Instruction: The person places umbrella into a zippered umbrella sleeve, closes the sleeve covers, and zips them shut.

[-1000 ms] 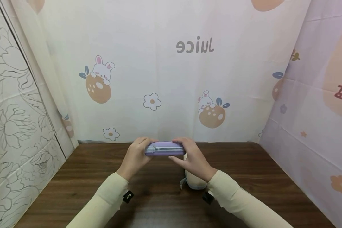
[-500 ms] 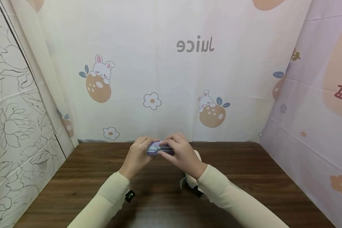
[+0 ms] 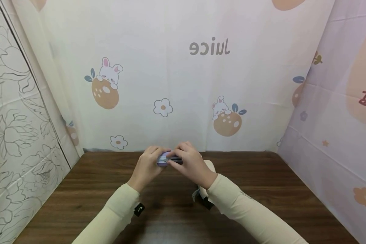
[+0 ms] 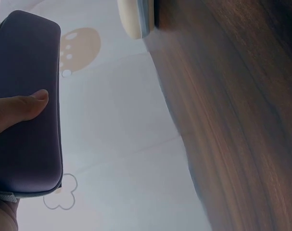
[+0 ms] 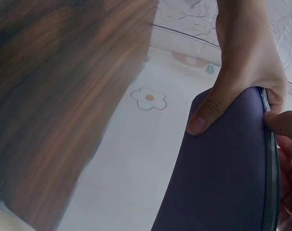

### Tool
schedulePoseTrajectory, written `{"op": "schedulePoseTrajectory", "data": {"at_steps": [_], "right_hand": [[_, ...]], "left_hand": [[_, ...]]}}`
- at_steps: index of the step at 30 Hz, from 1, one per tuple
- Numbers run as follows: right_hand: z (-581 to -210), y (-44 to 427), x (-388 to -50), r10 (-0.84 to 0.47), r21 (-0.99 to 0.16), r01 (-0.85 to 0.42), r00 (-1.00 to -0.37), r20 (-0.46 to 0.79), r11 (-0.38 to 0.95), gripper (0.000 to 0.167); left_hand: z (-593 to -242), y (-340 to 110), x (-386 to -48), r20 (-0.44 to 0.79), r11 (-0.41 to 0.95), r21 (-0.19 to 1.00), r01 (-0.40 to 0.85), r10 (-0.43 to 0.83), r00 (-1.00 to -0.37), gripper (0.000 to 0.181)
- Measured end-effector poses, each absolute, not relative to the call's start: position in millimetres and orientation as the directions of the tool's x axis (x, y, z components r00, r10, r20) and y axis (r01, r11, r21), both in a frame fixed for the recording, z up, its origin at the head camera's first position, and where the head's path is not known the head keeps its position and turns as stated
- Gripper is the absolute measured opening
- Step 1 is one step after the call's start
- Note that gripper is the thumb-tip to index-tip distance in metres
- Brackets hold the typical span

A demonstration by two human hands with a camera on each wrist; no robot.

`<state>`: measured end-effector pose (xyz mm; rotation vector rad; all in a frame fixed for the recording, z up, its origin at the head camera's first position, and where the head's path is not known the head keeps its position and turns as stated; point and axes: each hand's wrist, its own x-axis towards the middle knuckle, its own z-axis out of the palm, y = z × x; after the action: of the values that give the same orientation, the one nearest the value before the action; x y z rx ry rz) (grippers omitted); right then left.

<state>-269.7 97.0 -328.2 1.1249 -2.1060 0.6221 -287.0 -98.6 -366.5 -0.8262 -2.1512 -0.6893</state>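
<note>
A purple zippered case (image 3: 162, 160) is held above the far part of the table, its zipper edge facing the head camera. My left hand (image 3: 147, 166) grips its left end, and in the left wrist view that thumb (image 4: 28, 107) lies across the case's flat dark side. My right hand (image 3: 190, 164) has its thumb and fingers pinched together at the zipper near the left end; the pull itself is hidden under the fingertips. From the right wrist view, those fingers (image 5: 285, 126) touch the zipper edge (image 5: 272, 168) close to the left hand.
A cream pouch (image 3: 211, 165) with grey-blue trim stands on the brown wooden table (image 3: 109, 176), partly hidden behind the right wrist. A printed curtain (image 3: 183, 78) hangs along the table's far edge. More patterned cloth hangs on both sides.
My right hand has moved left along the case from its right end and its fingers have closed on the zipper near the left end. The left hand keeps its grip.
</note>
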Motion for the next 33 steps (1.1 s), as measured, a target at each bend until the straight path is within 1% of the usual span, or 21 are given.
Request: {"op": "schedulePoseTrajectory", "data": {"at_steps": [6,12,16,18,24,27,33], "right_hand": [[-325.2,97.5,-270.9,-0.605,0.054,-0.845,-0.334,0.723,0.532,0.014],[-323.9,97.3,-271.5,-0.631,0.153,-0.819,-0.292,0.719,0.554,0.008],[-324.3,95.0,-271.0,-0.626,0.216,-0.784,-0.263,0.734,0.582,0.003],[-324.6,94.2,-269.4,-0.62,0.22,-0.774,-0.265,0.739,0.594,0.003],[-325.5,94.5,-266.7,-0.576,0.15,-0.784,-0.297,0.762,0.603,0.006],[-326.2,94.6,-266.4,-0.566,0.138,-0.775,-0.314,0.762,0.616,0.007],[-326.1,95.9,-263.3,-0.56,0.122,-0.741,-0.378,0.737,0.66,0.009]], "left_hand": [[-366.9,-98.2,-288.0,0.779,0.65,0.206,0.732,0.343,-0.525,0.039],[-367.4,-97.4,-286.8,0.779,0.648,0.204,0.734,0.346,-0.522,0.039],[-367.5,-96.2,-285.9,0.771,0.651,0.221,0.726,0.339,-0.538,0.039],[-367.3,-95.7,-285.4,0.766,0.652,0.232,0.721,0.334,-0.549,0.038],[-366.0,-95.2,-284.4,0.756,0.655,0.256,0.711,0.323,-0.569,0.037],[-366.7,-95.7,-284.3,0.751,0.665,0.257,0.701,0.318,-0.578,0.039],[-368.4,-97.9,-285.2,0.751,0.668,0.265,0.695,0.31,-0.584,0.041]]}}
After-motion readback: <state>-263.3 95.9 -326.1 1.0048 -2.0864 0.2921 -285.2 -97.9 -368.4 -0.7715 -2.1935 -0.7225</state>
